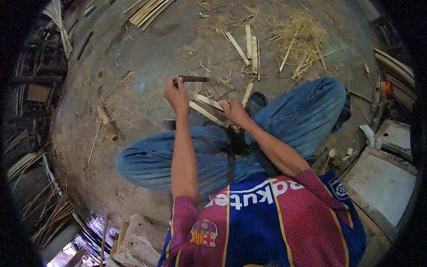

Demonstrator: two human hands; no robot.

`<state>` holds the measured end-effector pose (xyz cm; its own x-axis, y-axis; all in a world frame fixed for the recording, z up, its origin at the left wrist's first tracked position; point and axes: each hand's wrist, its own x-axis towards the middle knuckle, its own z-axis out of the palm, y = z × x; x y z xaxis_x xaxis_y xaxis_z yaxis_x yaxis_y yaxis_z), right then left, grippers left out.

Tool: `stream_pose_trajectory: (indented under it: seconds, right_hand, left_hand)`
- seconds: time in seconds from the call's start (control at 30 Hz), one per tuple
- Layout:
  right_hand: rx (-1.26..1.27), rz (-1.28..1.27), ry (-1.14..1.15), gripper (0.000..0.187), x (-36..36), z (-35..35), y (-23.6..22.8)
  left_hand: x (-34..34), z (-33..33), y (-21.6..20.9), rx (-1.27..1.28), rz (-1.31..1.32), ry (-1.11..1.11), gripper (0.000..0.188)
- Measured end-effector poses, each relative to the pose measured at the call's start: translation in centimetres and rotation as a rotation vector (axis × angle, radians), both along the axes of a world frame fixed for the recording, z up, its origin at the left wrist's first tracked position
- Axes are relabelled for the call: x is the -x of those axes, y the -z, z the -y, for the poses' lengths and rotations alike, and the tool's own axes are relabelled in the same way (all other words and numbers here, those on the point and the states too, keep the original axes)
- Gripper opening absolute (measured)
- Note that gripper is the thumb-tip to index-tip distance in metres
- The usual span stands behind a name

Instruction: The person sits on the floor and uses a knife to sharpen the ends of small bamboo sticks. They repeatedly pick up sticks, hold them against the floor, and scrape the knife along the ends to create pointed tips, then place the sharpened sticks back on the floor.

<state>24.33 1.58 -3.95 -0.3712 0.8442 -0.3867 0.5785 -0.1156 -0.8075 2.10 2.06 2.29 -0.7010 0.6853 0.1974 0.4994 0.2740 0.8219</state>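
Grey, scuffed floor fills most of my view from the head camera, strewn with stray fibres; at the far right I see a tangled heap of straw-coloured shavings, and just to its left several loose pale slats lie near one another; a bundle of long sticks lies at the far edge, left of the middle; along the left side I make out dark, cluttered stacks, too dim to sort; at the near right a framed white panel rests beside a smaller panel; folded legs in blue jeans spread across the middle, and a striped jersey fills the near edge; out over the floor, the left hand pinches the left end of a dark narrow bar, which points rightward, and I cannot tell whether it is a blade; to the right and a little nearer, the right hand grasps the right end of a pale strip, its fingers curled round it; this strip slants between the two hands, its other end near the left hand; a second strip runs on its near side, roughly parallel, and I cannot tell whether the right hand touches it too.
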Motion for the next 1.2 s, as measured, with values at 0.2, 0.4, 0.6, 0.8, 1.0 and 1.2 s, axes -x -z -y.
stream_pose_trajectory:
  seconds: [0.2,0.4,0.6,0.8,1.0,1.2]
  right_hand:
    - [-0.019,-0.033,-0.016,0.048,-0.2,0.4,-0.9]
    - [-0.177,-0.083,0.005,0.043,-0.7,0.8,1.2]
    - [-0.020,0.069,-0.140,0.037,1.1,0.6,5.7]
    - [0.140,-0.088,-0.030,0.041,0.5,0.9,-2.6]
    - [-0.088,-0.281,-0.025,0.038,1.4,2.2,-2.7]
    - [-0.045,-0.283,-0.066,0.038,1.7,1.5,-4.2]
  left_hand:
    - [0.6,0.2,1.0,-0.083,0.009,0.015,0.019]
    - [0.6,-1.0,1.4,-0.004,-0.028,-0.005,0.021]
    - [2.2,-0.2,1.5,-0.028,0.300,0.131,0.034]
    - [3.1,-0.9,4.7,-0.209,0.206,0.163,0.030]
    - [0.3,-2.0,1.7,0.117,0.004,-0.090,0.035]
    - [0.7,-1.8,1.1,0.007,0.158,-0.061,0.036]
